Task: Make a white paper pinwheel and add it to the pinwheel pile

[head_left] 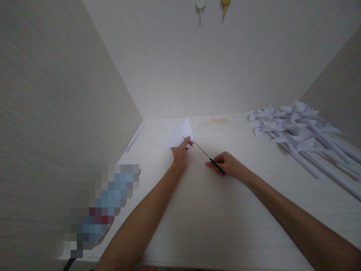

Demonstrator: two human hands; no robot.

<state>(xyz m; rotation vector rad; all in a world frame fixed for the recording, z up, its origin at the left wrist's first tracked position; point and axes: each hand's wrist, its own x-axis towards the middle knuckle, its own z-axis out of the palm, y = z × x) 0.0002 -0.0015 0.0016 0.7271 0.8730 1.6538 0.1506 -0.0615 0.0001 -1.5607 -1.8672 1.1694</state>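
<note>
A white paper square (180, 131) with crease or cut lines is held above the table by my left hand (182, 150), its thumb pressed on the near right corner. My right hand (225, 164) grips the black handle of a pair of scissors (203, 151), seen nearly edge-on. Their thin metal blades point up and left, with the tips at the paper beside my left fingers. Whether the blades are apart cannot be made out from this angle.
Several white paper pinwheels (299, 128) on rolled paper sticks lie piled at the right of the white table (191, 214). A folded paper strip (134, 137) lies along the left wall. Below it is a blurred-out bluish object (113, 199). Two hooks (200, 4) hang on the back wall.
</note>
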